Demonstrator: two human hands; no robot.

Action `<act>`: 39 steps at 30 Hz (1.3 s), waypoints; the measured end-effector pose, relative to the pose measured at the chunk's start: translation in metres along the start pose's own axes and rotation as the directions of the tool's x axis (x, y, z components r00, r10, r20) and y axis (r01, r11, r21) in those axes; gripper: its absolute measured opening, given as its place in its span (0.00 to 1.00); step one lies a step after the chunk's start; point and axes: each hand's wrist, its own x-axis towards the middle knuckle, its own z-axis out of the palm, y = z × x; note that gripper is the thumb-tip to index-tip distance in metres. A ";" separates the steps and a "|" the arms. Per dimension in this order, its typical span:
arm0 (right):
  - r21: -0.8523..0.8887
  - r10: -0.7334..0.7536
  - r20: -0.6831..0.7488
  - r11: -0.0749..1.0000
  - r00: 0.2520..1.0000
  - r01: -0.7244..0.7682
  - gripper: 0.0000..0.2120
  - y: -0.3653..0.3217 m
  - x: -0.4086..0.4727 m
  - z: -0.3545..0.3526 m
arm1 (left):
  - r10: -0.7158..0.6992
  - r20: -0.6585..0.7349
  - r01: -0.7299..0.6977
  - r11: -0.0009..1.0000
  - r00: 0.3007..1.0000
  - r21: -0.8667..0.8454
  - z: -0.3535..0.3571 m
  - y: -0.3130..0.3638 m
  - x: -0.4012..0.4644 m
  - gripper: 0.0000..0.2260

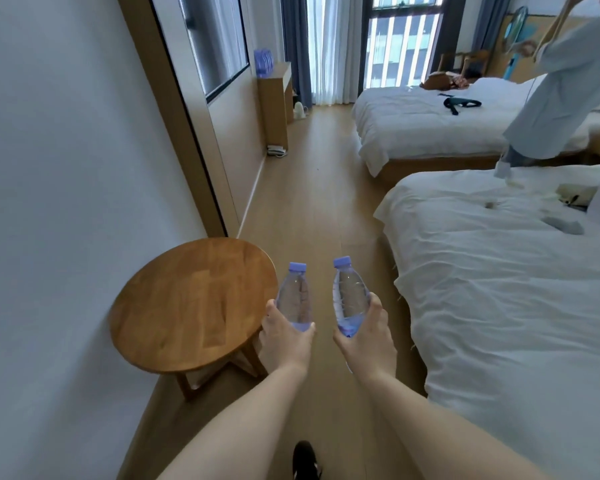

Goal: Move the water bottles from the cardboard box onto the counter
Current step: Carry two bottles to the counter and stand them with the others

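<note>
Nearest the camera we see a dark shoe (305,459) on the wooden floor (312,188), framed by two bare forearms reaching forward. The left hand (284,336) grips the lower body of the left water bottle (294,299), its fingers (270,306) curled round the clear plastic from the outer side and the thumb lying across the base. The right hand (366,336) holds the right water bottle (349,296) in the same manner, fingers wrapped about its lower half. Both bottles carry pale purple caps, point away from the camera, and are held in the air above the floor, near one another but apart. To the left we note a round wooden stool (191,303) against the white wall. To the right lies the near bed (513,289) with rumpled white bedding, and beyond it the far bed (426,123). Further down the room, the counter (276,98) stands along the left wall and bears a cluster of purple-tinted bottles (264,62). A second person in a pale garment (568,81) stands at upper right between the beds.
</note>
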 end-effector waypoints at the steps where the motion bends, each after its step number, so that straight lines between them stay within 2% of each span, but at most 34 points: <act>1: -0.005 0.009 -0.003 1.000 1.000 -0.009 0.42 0.000 0.021 0.007 | 0.008 0.008 -0.008 1.000 1.000 0.006 0.011 0.008 0.018 0.37; 7: -0.038 0.030 -0.022 0.999 0.999 -0.031 0.42 -0.015 0.165 0.054 | -0.014 0.048 0.013 1.000 0.999 0.019 0.069 0.062 0.161 0.38; 13: -0.069 0.063 -0.060 0.995 0.996 -0.067 0.42 -0.052 0.298 0.077 | 0.010 0.047 -0.011 1.000 0.999 0.025 0.093 0.127 0.291 0.37; 19: -0.066 0.066 -0.040 0.995 0.997 -0.069 0.41 -0.081 0.415 0.103 | 0.071 0.060 -0.079 0.987 0.996 0.143 0.117 0.172 0.390 0.38; 30: 0.011 0.056 0.065 0.998 0.996 -0.057 0.40 -0.104 0.674 0.186 | 0.000 -0.029 0.006 0.984 1.000 0.177 0.199 0.269 0.617 0.39; 34: 0.022 0.005 0.098 1.000 0.995 -0.007 0.40 -0.131 0.772 0.207 | -0.028 -0.089 0.038 0.993 0.996 0.115 0.214 0.325 0.706 0.40; 39: 0.069 0.019 0.100 0.997 0.995 -0.026 0.42 -0.157 0.875 0.233 | -0.058 -0.121 0.060 0.998 0.991 0.015 0.234 0.378 0.806 0.41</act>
